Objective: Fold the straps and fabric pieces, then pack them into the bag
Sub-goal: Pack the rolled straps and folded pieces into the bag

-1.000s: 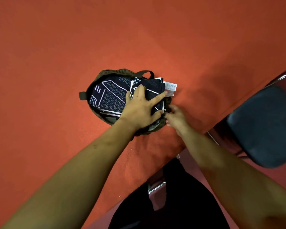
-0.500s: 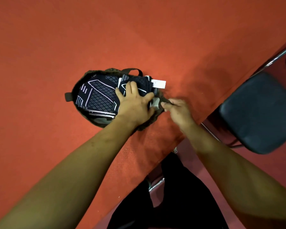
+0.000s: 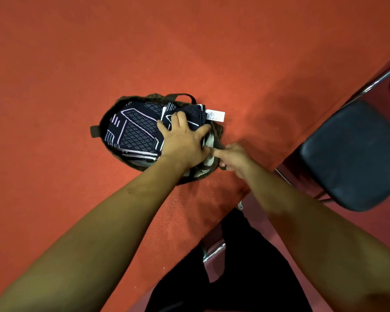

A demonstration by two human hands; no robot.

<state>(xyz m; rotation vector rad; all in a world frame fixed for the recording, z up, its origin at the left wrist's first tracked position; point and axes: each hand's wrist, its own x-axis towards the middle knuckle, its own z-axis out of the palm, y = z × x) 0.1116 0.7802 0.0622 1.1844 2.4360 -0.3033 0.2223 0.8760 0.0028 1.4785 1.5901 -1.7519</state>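
Observation:
A dark olive bag point(image 3: 113, 109) lies open on the red table. Inside it sit folded dark fabric pieces point(image 3: 133, 131) with white line patterns, and a white label point(image 3: 214, 114) sticks out at the bag's right end. My left hand point(image 3: 182, 140) presses flat on the right-hand folded piece, fingers spread. My right hand point(image 3: 232, 157) pinches a dark strap point(image 3: 217, 140) at the bag's right edge, pulling it toward me. Pale fabric shows beneath the strap.
The red felt-covered table point(image 3: 189, 52) stretches far and left. Its edge runs diagonally at the lower right. A dark padded chair point(image 3: 351, 154) with a metal frame stands to the right, beyond the edge. My dark trousers show below.
My right hand has taken the strap at the bag's right edge and drawn it nearer. My left hand stays pressing on the folded fabric. The view shifted slightly.

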